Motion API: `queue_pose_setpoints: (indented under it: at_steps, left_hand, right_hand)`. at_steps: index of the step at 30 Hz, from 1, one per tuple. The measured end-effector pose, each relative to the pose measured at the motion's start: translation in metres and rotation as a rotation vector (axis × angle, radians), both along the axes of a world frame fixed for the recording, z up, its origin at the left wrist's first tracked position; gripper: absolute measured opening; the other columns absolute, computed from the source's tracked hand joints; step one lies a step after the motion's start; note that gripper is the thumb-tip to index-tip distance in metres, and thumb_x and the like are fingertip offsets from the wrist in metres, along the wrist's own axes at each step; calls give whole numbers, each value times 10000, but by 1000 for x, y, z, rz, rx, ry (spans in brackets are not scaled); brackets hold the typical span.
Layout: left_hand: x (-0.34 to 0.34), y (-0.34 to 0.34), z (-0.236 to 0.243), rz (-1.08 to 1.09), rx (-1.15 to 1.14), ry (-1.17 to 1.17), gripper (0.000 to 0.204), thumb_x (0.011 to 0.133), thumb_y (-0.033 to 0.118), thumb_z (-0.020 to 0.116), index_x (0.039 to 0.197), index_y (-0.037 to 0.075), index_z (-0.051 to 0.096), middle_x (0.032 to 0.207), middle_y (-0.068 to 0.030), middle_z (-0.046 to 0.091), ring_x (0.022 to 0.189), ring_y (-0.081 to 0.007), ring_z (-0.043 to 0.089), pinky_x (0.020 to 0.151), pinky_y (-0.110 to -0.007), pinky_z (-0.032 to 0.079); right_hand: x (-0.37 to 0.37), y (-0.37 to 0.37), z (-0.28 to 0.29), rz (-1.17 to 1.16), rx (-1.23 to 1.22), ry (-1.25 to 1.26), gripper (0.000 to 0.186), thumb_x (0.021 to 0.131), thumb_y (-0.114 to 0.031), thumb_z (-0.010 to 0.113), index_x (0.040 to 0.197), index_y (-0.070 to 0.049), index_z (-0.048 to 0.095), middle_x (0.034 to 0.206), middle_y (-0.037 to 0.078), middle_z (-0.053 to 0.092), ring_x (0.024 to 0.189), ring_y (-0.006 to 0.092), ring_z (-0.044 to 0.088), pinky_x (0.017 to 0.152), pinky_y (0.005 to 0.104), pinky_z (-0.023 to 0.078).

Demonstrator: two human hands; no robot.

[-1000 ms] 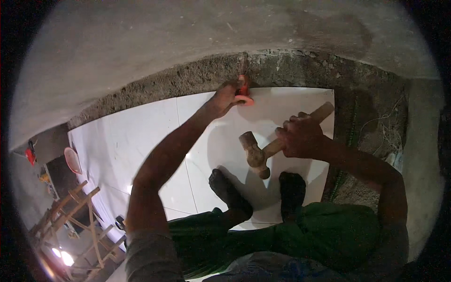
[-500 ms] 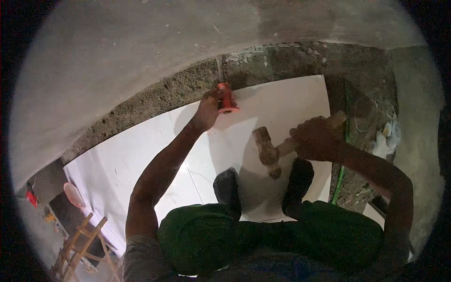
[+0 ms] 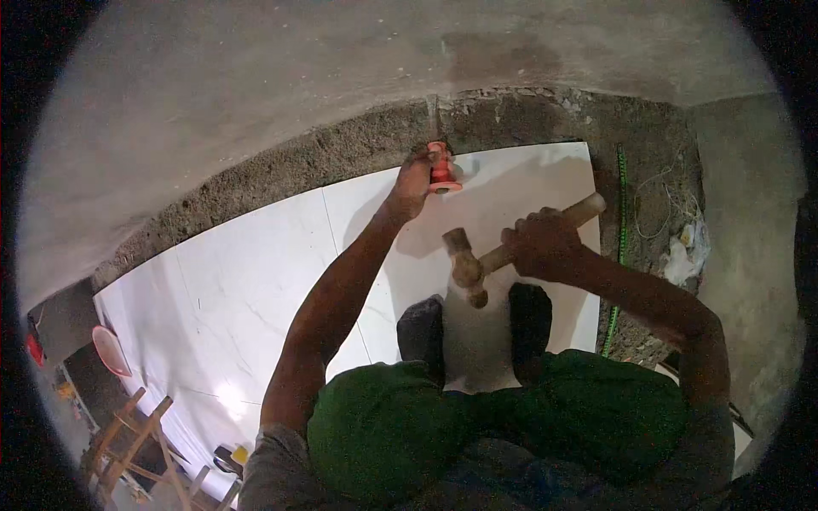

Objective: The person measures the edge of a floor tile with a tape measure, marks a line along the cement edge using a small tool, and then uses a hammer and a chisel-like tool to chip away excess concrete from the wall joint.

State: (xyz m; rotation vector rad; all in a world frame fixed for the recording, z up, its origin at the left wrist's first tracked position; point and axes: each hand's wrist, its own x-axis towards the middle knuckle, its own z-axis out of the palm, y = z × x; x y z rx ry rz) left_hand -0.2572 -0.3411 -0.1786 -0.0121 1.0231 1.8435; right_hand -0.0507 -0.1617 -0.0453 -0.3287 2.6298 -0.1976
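My left hand (image 3: 412, 186) is closed around a red spool (image 3: 442, 175) with a wide flange at its lower end. The spool is over the far edge of the white tiles (image 3: 256, 247), close to the rough strip along the wall; whether it touches the tile is unclear. A hammer (image 3: 503, 253) is in my right hand (image 3: 543, 244), its wooden handle gripped near the middle. The grey, dusty hammer head hangs over the tile between my dark shoes, one end toward the wall and the rounded end toward me.
Bare rough mortar (image 3: 298, 166) runs between tiles and wall. Right of the tiles lie a green ribbed rod (image 3: 621, 247), thin loose string and a white plastic bag (image 3: 684, 255). At left are a pink-rimmed basin (image 3: 111, 350) and a wooden stand (image 3: 141, 439); a small black-and-yellow object (image 3: 232, 458) sits nearby.
The view has shifted. My left hand, still holding the spool, appears further right, and the hammer appears slightly further left and up. The small black-and-yellow object has come into view at lower left.
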Motion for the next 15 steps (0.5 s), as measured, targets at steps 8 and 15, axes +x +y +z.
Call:
queue_pose_setpoints:
  at_steps: [8,15]
  left_hand:
    - [12,11,-12,42,61,-47,352,1061,339,582,1225,29,554,985,-57,608,877,-206,659,777,-447,648]
    - [8,23,7,43,-109,5,548,989,505,643,1233,25,539,981,-63,601,935,-219,664,816,-477,646]
  right_hand:
    - [-30,22,-74,328,-111,161,296,787,-360,687,965,-124,682,819,85,658,784,290,684,741,509,504]
    - [-19,4,-41,313,-145,30,348,737,-390,738,946,-121,668,817,107,674,796,301,680,742,538,506]
